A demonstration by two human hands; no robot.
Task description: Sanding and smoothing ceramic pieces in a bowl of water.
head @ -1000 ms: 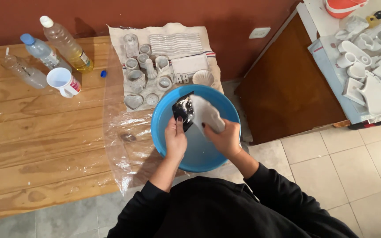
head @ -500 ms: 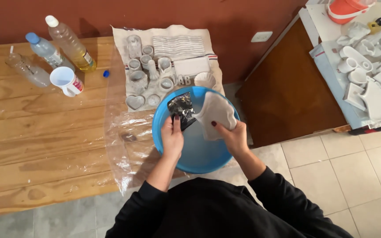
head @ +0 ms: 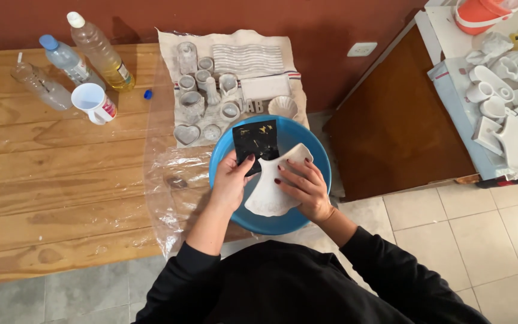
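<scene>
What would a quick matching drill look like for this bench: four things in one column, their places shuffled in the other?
Things:
1. black square sheet
2. white fan-shaped plaster piece
3. white plastic cup
4. round blue plastic basin

Places:
A. on the wooden table, beside the bottles
B. held by the left hand
C. under both hands, on clear plastic film
D. under the right hand

Pairs: 1-B, 2-D, 3-A, 4-C
</scene>
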